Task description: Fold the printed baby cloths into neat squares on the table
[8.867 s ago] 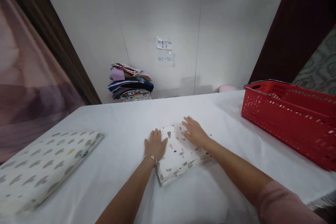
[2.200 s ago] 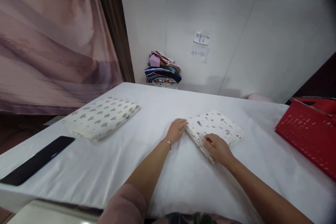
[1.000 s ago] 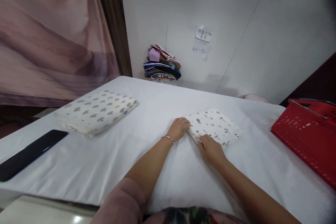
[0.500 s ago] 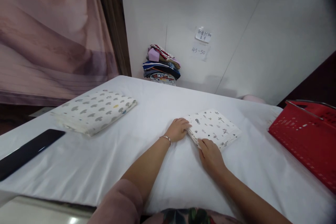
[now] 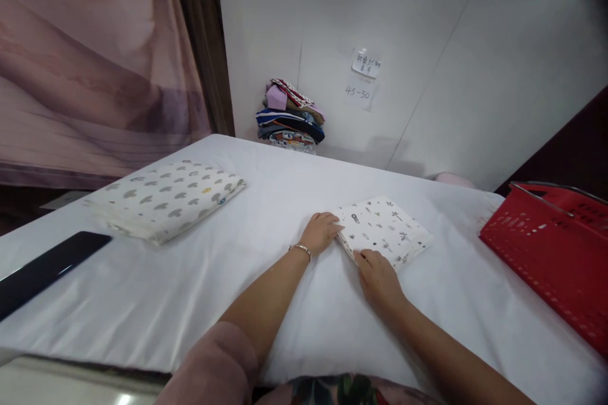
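Observation:
A folded white cloth (image 5: 387,228) with small dark plant and animal prints lies flat, right of the table's middle. My left hand (image 5: 322,232), with a bracelet at the wrist, grips its left corner with fingers closed over the edge. Along the near edge, my right hand (image 5: 379,273) pinches the cloth, thumb underneath and fingers curled on top. The folded layers show between the two hands. At the left lies a second folded cloth (image 5: 173,196), white with grey mushroom-like shapes; neither hand touches it.
Both cloths rest on a white-covered table (image 5: 270,183). A red basket (image 5: 546,253) with a metal handle stands at the right edge. A black, glossy flat object (image 5: 52,269) lies at the left. Behind the table is a stack of folded fabrics (image 5: 291,117) against the wall.
The view has shifted very slightly. Both hands keep their hold on the cloth, with hardly any movement.

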`<state>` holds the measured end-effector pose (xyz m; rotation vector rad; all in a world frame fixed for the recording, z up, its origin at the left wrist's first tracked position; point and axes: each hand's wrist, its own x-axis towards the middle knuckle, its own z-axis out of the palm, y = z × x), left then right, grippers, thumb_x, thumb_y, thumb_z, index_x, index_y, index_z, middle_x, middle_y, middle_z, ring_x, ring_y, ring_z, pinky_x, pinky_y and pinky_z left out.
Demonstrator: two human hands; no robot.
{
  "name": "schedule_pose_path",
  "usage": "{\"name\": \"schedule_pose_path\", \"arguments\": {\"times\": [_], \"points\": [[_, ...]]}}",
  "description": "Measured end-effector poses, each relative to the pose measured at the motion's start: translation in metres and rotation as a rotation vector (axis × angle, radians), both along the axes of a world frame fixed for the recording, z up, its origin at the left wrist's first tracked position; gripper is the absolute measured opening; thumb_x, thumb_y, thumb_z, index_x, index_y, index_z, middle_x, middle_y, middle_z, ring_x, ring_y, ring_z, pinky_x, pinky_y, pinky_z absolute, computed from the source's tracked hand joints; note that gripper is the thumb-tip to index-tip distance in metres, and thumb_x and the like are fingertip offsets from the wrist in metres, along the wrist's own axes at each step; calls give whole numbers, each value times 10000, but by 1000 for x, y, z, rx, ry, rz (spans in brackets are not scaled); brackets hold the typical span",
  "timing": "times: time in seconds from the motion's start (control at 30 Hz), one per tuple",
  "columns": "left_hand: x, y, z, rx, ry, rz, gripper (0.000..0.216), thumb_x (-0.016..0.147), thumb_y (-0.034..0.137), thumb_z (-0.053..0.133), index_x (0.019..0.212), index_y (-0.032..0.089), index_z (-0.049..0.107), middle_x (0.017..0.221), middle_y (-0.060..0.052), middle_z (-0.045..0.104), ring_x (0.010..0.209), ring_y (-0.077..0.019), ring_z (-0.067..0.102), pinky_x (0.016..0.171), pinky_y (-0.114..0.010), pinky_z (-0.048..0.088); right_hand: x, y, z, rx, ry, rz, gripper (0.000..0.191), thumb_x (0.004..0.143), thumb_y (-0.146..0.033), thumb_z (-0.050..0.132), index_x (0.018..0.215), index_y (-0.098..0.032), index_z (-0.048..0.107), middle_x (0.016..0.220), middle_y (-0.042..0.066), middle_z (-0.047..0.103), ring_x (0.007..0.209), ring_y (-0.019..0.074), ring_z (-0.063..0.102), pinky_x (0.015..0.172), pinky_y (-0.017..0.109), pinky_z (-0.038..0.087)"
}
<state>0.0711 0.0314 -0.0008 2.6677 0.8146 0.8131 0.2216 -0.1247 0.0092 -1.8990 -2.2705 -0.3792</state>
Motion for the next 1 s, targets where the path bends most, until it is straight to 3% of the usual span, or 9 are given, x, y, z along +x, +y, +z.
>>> {"name": "schedule_pose_path", "arguments": {"times": [0.2, 0.37, 0.47, 0.67, 0.83, 1.0], "points": [[-2, -2, 0, 25, -9, 0, 267, 796, 173, 533, 1005, 293, 648, 1132, -10, 592, 1099, -191, 455, 933, -377, 324, 2, -5, 1, 53, 41, 42, 413, 801, -79, 400, 1197, -151, 497, 1096, 118, 546, 948, 221, 488, 763, 335, 402], [-4, -10, 5, 9, -61, 16, 352, 738, 115, 508, 1033, 260, 633, 1129, -20, 599, 1106, -189, 463, 976, -382, 297, 5, -9, -11, 111, 83, 119, 479, 792, -69, 364, 1261, -134, 435, 1245, 134, 489, 1141, 235, 412, 876, 386, 374], [0, -18, 10, 18, -112, 21, 300, 792, 181, 485, 1051, 252, 618, 1166, -22, 584, 1135, -188, 446, 1012, -399, 249, 5, -10, -18, 101, 105, 106, 495, 784, -63, 364, 1268, -136, 435, 1269, 129, 482, 1165, 230, 406, 902, 391, 362], [13, -22, 8, -4, -65, -7, 212, 852, 311, 481, 793, 245, 673, 974, -3, 651, 981, -167, 517, 949, -376, 297, 4, -10, -4, -27, 218, 63, 549, 751, -122, 428, 1297, -168, 409, 1315, 103, 447, 1198, 233, 389, 950, 401, 349], [13, -18, 5, -12, -96, -21, 201, 842, 269, 493, 766, 251, 678, 943, 0, 656, 955, -161, 527, 917, -359, 331, 4, 7, 17, -92, 279, 82, 543, 820, -287, 447, 1343, -183, 344, 1409, 95, 326, 1297, 241, 260, 1025, 431, 277], [8, -14, 9, -43, -137, -24, 216, 848, 246, 462, 833, 246, 677, 978, -13, 654, 961, -156, 543, 915, -350, 371, -4, 18, 3, -243, 185, 133, 638, 811, -382, 482, 1374, -145, 297, 1452, 108, 227, 1332, 260, 167, 1068, 458, 171]]}}
